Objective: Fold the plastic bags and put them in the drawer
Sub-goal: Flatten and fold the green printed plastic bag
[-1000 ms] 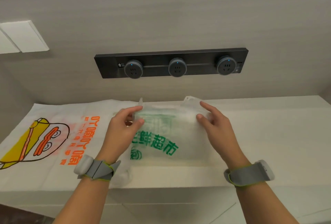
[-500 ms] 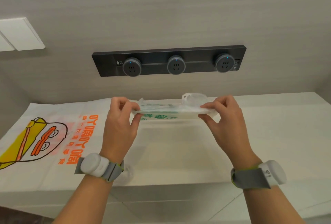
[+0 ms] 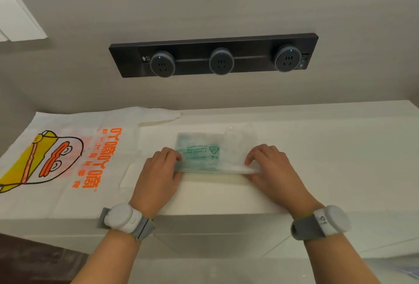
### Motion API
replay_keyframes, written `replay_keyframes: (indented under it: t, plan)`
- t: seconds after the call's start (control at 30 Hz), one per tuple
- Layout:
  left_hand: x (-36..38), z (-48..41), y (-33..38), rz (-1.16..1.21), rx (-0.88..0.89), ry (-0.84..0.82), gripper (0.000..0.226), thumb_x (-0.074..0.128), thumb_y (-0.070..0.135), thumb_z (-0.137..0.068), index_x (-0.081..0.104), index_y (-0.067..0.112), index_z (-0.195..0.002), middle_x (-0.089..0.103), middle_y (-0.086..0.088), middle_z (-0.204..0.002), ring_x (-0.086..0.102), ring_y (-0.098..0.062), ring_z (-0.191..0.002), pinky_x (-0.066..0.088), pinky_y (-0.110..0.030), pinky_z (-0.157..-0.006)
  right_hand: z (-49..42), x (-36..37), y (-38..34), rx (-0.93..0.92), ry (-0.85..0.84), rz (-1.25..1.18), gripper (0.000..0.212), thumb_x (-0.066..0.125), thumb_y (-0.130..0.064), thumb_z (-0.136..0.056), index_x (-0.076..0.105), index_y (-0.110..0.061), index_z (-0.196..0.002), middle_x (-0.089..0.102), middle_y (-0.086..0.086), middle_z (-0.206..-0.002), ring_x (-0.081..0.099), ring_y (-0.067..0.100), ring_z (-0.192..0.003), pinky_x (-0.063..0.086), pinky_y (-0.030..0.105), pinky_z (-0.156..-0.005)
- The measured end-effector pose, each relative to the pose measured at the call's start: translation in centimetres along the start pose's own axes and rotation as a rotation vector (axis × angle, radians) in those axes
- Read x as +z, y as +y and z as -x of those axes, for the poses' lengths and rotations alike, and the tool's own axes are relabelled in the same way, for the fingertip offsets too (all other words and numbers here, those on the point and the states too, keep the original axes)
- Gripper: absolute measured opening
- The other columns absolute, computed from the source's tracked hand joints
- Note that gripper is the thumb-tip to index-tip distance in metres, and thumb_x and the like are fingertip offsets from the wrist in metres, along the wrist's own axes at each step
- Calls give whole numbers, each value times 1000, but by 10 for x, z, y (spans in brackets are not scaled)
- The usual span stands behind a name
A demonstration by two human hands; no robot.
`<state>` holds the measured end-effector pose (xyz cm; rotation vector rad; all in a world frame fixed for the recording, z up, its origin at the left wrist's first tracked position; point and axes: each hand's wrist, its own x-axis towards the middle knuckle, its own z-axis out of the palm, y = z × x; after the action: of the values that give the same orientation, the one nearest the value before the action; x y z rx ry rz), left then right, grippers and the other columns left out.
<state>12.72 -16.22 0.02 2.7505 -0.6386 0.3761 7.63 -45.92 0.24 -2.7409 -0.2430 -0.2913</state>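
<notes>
A thin translucent plastic bag with green print (image 3: pixel 204 152) lies folded flat on the white counter (image 3: pixel 340 147). My left hand (image 3: pixel 158 174) pinches its near left corner and my right hand (image 3: pixel 269 170) pinches its near right corner, along the near folded edge. A larger white bag with an orange and yellow cartoon print (image 3: pixel 63 159) lies spread flat on the counter to the left, apart from both hands. No drawer opening is visible.
A dark power strip with three round sockets (image 3: pixel 215 56) is mounted on the wall above the counter. A white panel (image 3: pixel 18 20) sits at the upper left. White cabinet fronts (image 3: pixel 226 238) run below the counter's front edge.
Both hands lifted the green-print bag, flipped it over away from me into a fold, and brought it down flat on the counter. The printed side now faces down.
</notes>
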Motion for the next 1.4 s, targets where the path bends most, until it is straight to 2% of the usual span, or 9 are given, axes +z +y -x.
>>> replay_keyframes:
  t: [0.13,0.27,0.47,0.63,0.77,0.9,1.1,1.27,1.4]
  plan:
    - [0,4,2,7,-51,-72,48,67,51,-86,60,17,-118,56,1,-117,56,-20,-98,49,-36,-81,4,2,4,7,-72,-28,62,44,-80,-78,59,-32,-115,50,-15,-118,42,10,-110,33,28,-93]
    - [-2,9,12,-4,-115,-67,70,47,73,-84,60,16,-124,51,-4,-131,53,-23,-111,49,-39,-91,4,-3,4,-15,-26,-60,62,29,-78,-88,65,-34,-112,52,-17,-116,42,8,-111,31,28,-95]
    - [-3,11,51,0,-70,142,45,66,43,-91,62,10,-122,49,-14,-142,47,-31,-129,46,-44,-103,-11,-14,4,-77,147,-140,35,47,-53,-97,69,-28,-108,55,-11,-113,48,11,-103,38,32,-89]
    - [-5,15,86,-34,40,322,27,65,29,-93,68,7,-110,62,-11,-115,58,-30,-109,48,-40,-91,-36,-16,2,-58,231,-252,28,58,-37,-96,63,-25,-121,51,-6,-117,48,12,-109,45,35,-95]
    - [7,27,110,65,-30,254,21,61,32,-96,66,15,-108,58,5,-86,55,-16,-81,46,-37,-74,-55,-10,2,12,199,-294,42,54,-41,-97,54,-24,-136,50,0,-126,46,19,-117,42,38,-101]
    - [22,37,127,128,-184,144,27,52,40,-96,60,22,-115,55,9,-95,54,-11,-85,43,-32,-76,-67,1,9,173,18,-283,52,37,-47,-103,36,-26,-150,47,5,-146,42,29,-131,34,44,-105]
    - [29,38,138,162,-323,84,42,43,49,-95,54,22,-125,54,8,-99,51,-13,-90,44,-31,-80,-59,7,13,199,1,-263,43,41,-36,-103,48,-23,-143,61,4,-125,49,30,-116,37,44,-98]
    - [26,35,136,245,-383,84,47,44,52,-95,52,21,-128,56,6,-106,52,-14,-95,45,-33,-84,-43,4,15,282,0,-431,44,50,-30,-98,48,-25,-142,64,1,-115,55,26,-108,45,47,-98]
    - [20,35,128,335,-418,78,49,48,51,-93,52,19,-130,54,4,-111,54,-17,-101,49,-40,-89,-26,1,3,315,19,-474,41,53,-26,-96,51,-24,-137,59,0,-110,57,19,-99,48,36,-92]
